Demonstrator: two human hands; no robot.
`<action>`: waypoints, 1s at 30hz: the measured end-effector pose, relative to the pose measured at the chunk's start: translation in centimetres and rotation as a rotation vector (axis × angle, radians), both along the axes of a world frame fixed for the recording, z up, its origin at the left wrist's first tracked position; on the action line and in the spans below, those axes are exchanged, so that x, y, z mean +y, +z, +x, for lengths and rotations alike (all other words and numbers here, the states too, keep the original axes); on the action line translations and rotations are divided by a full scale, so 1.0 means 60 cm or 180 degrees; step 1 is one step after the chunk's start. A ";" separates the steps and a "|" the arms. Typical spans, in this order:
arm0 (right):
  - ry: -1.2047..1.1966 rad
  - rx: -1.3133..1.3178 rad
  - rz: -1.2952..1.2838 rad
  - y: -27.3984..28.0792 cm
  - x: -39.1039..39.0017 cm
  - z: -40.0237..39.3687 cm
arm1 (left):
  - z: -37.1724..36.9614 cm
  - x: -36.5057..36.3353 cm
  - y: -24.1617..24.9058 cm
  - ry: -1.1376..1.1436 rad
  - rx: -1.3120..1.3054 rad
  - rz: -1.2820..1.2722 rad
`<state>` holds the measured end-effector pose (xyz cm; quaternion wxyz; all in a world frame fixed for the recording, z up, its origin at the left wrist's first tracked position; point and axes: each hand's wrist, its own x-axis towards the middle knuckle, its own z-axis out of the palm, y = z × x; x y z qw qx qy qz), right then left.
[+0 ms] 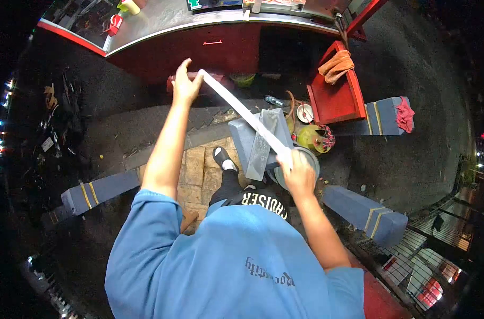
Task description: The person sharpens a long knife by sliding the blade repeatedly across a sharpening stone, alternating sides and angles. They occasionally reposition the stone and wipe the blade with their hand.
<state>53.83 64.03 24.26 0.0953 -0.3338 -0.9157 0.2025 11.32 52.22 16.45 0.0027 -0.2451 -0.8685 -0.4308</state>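
Note:
A long white strip runs diagonally in front of my body. Its lower right end is in my right hand, whose fingers are closed around it. At the upper left end, my left hand has its fingers spread, and the strip's tip meets the thumb side. Below the strip's lower half are a grey slab-like piece and a wider grey surface. The rim of a round grey container shows beside my right hand.
A metal counter with red panels spans the top. Right of centre stand a red cabinet with an orange cloth and a yellow-green container. Grey blocks with yellow bands lie at both sides.

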 end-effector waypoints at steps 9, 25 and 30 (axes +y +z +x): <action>0.0074 -0.0083 -0.0347 -0.033 -0.060 0.215 | 0.215 -0.090 0.020 -0.0480 -0.0211 0.0404; -0.0125 -0.0185 -0.0441 -0.035 -0.088 0.278 | 0.276 -0.094 0.017 -0.0353 -0.0365 0.0302; -0.0011 0.0129 0.0080 -0.006 0.007 -0.006 | 0.007 0.007 0.006 0.0268 0.0331 -0.0226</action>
